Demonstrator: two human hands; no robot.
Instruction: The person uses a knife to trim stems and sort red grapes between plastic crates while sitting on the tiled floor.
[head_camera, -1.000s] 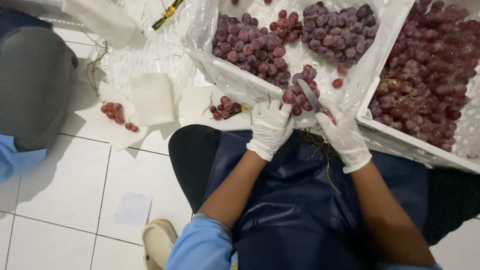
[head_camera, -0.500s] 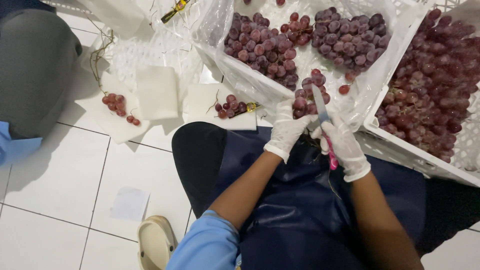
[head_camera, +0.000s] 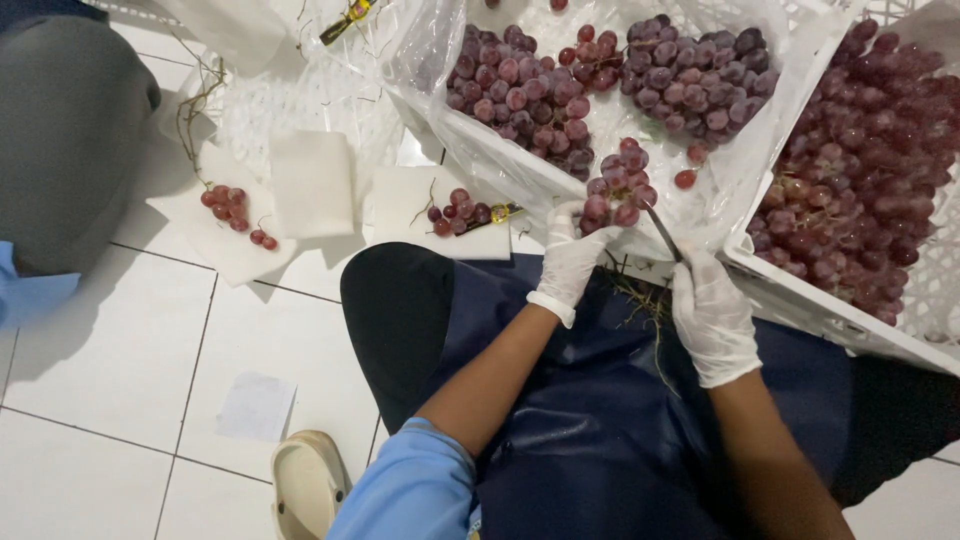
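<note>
My left hand (head_camera: 572, 258), in a white glove, holds a small bunch of red grapes (head_camera: 618, 186) up over my lap. In a white glove too, my right hand (head_camera: 710, 312) grips small scissors (head_camera: 662, 230) whose blades point up at the bunch. Both hands are above my dark blue apron (head_camera: 600, 440), where bits of cut stem lie. Just beyond the hands is a plastic-lined white crate (head_camera: 480, 165) with several grape bunches.
A second white crate (head_camera: 830, 310) full of red grapes stands at the right. White paper sheets (head_camera: 312, 182) with loose grapes (head_camera: 230, 205) lie on the tiled floor at the left. Another person's grey-clad leg (head_camera: 70, 130) is at far left. A beige sandal (head_camera: 305, 485) shows below.
The view has shifted slightly. My left hand has lifted the bunch a little higher and my right hand has drawn back down to the right, with the scissors still at the bunch.
</note>
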